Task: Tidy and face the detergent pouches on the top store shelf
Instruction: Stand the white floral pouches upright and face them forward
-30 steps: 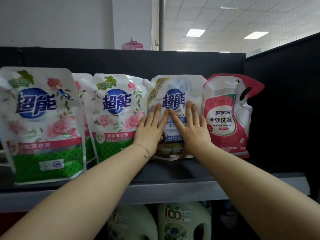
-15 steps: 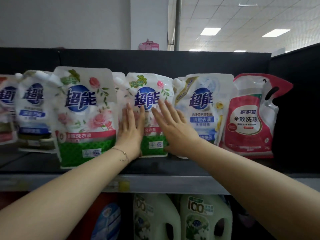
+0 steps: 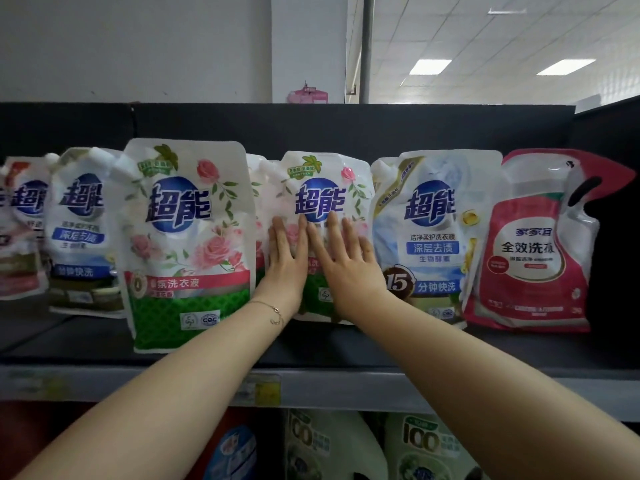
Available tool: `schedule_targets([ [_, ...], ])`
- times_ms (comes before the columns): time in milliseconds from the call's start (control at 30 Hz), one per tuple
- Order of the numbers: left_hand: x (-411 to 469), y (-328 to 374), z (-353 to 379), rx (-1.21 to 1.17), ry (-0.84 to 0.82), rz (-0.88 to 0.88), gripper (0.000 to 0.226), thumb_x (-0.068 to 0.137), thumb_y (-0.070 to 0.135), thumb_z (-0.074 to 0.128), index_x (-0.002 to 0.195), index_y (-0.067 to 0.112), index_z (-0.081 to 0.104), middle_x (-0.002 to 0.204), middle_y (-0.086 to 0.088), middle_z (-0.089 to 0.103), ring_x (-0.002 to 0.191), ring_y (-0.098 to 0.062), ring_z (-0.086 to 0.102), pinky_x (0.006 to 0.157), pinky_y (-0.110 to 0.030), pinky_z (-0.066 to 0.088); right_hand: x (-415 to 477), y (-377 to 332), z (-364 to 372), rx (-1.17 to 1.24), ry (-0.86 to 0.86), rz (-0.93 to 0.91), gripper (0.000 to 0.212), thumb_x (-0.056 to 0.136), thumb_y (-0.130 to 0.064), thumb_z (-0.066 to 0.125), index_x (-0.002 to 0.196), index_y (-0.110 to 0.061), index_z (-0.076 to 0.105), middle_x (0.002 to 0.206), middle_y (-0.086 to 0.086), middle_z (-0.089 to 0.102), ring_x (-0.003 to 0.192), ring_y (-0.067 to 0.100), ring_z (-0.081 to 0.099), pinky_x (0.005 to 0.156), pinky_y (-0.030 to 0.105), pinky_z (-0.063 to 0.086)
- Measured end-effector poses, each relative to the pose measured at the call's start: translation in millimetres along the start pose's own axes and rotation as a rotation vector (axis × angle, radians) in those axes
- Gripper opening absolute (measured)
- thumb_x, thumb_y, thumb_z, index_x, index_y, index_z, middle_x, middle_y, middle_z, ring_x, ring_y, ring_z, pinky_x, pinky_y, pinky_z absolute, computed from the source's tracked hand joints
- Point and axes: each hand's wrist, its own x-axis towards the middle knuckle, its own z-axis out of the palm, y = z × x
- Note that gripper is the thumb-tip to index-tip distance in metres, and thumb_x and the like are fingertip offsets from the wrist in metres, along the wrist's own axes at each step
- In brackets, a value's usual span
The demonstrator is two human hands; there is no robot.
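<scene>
The left hand (image 3: 285,268) and right hand (image 3: 349,268) lie flat side by side, fingers straight and slightly spread, pressing on the front of the rose pouch (image 3: 322,188). It stands upright at mid-shelf, label forward. It looks soft, liquid-filled and fairly heavy, with a slick film skin. Pinched high it would likely sag, so both side seams or the base seem the safest hold. At its nine o'clock a second rose pouch (image 3: 187,237) stands nearer the shelf lip; at three o'clock a blue pouch (image 3: 429,230), then a red pouch (image 3: 533,251). The dark shelf (image 3: 450,351) has a black back panel; jugs (image 3: 332,445) sit below at six o'clock.
</scene>
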Motion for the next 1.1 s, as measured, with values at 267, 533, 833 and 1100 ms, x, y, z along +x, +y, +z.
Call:
schedule_targets([
  [267,-5,-1,-4,0.134,-0.041,0.024,0.135,0.078,0.037,0.074,0.116,0.012,-0.054,0.145,-0.031,-0.034,0.14,-0.043,-0.019,0.116,-0.046,0.007,0,-8,-9,-0.079,-0.007,0.044,0.102,0.092,-0.019,0.055,0.145,-0.019,-0.031,0.151,0.019,-0.033,0.142,0.038,-0.022,0.117,0.046,-0.004],
  [533,-43,-8,-28,-0.026,-0.132,0.171,0.115,0.078,0.022,0.076,0.15,0.009,-0.012,0.157,-0.011,-0.017,0.146,-0.032,-0.008,0.119,-0.044,0.014,-22,-11,-35,-0.064,0.07,-0.066,0.073,0.088,-0.04,0.058,0.145,-0.014,0.021,0.15,0.021,0.024,0.134,0.039,0.032,0.102,0.048,0.039],
  [833,-84,-62,-93,0.148,0.096,0.4,0.026,0.088,0.034,0.057,0.11,0.02,0.057,0.099,0.002,0.059,0.087,-0.019,0.059,0.063,-0.028,0.044,-29,-45,-72,0.086,0.191,-0.268,0.02,0.09,-0.031,0.05,0.101,-0.016,0.057,0.094,0.001,0.061,0.086,0.023,0.061,0.06,0.029,0.034],
  [1100,-111,-153,-113,0.1,-0.02,-0.216,0.069,0.078,0.058,0.066,0.127,0.015,0.041,0.101,-0.001,0.061,0.083,-0.02,0.061,0.069,-0.035,0.055,-11,-99,-73,0.464,-0.032,0.034,0.054,0.08,-0.062,0.063,0.096,-0.013,0.048,0.079,-0.001,0.054,0.073,0.02,0.058,0.059,0.033,0.05],
])
